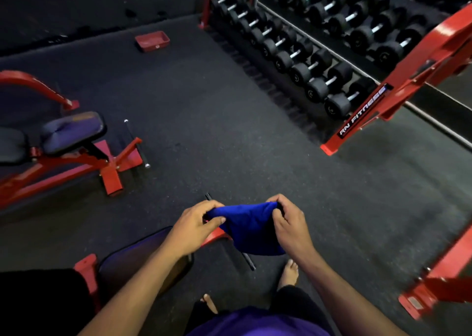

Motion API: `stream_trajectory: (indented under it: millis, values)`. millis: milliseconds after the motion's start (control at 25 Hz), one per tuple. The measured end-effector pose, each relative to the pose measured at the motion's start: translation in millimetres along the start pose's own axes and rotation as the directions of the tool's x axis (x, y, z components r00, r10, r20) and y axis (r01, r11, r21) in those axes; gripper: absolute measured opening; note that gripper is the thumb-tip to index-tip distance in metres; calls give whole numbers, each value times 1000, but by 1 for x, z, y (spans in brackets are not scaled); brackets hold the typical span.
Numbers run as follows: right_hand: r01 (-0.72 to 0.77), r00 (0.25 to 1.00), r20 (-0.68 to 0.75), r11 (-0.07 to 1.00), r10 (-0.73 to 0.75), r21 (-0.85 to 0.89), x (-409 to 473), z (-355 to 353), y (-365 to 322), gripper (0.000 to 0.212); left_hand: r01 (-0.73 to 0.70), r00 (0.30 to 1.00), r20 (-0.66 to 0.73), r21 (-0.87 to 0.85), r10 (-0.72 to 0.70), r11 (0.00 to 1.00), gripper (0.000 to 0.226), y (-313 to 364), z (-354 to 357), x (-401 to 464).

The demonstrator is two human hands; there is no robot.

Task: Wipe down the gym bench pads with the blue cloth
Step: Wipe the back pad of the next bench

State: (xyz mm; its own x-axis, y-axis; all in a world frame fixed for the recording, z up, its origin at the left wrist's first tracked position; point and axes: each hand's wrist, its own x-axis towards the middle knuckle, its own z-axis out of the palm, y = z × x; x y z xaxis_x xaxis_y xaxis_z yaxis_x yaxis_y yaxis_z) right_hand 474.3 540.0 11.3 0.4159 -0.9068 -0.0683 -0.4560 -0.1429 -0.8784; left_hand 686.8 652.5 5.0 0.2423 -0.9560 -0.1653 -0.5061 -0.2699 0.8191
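I hold the blue cloth (251,229) stretched between both hands in front of my body, above the floor. My left hand (195,227) pinches its left corner and my right hand (288,223) pinches its right corner, so the cloth sags between them. Under my left forearm lies a dark bench pad (135,255) on a red frame. A second bench with dark pads (72,131) stands at the left, on a red base (112,174).
A red dumbbell rack (398,85) with several black dumbbells (316,87) runs along the upper right. A red tray (152,41) lies on the dark rubber floor at the back. Another red frame (434,279) is at the lower right. My bare feet (288,274) are below the cloth.
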Motion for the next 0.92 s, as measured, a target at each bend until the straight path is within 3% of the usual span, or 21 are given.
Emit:
stream_trajectory:
  millis: [200,360,480,600,760,920]
  values:
    - [-15,982,188,985,-17,171,75,-53,31,34,58,994,-89,-89,-66,994,18,23,32,72]
    - [17,906,419,995,-58,102,128,-108,71,35,86,993,-74,-64,-91,994,23,72,64,145]
    - [146,880,462,989,-115,-33,182,-141,94,35,83,995,-55,-29,-84,996,20,103,76,204]
    - [225,871,457,973,-177,-51,235,-159,93,15,97,989,-107,-23,-99,995,19,119,72,238]
    - [74,895,429,989,-123,129,297,-148,73,9,183,966,-187,-3,-180,983,17,113,51,258]
    - [69,841,520,983,-149,170,362,-109,40,9,288,888,-320,-169,-329,942,23,91,21,287]
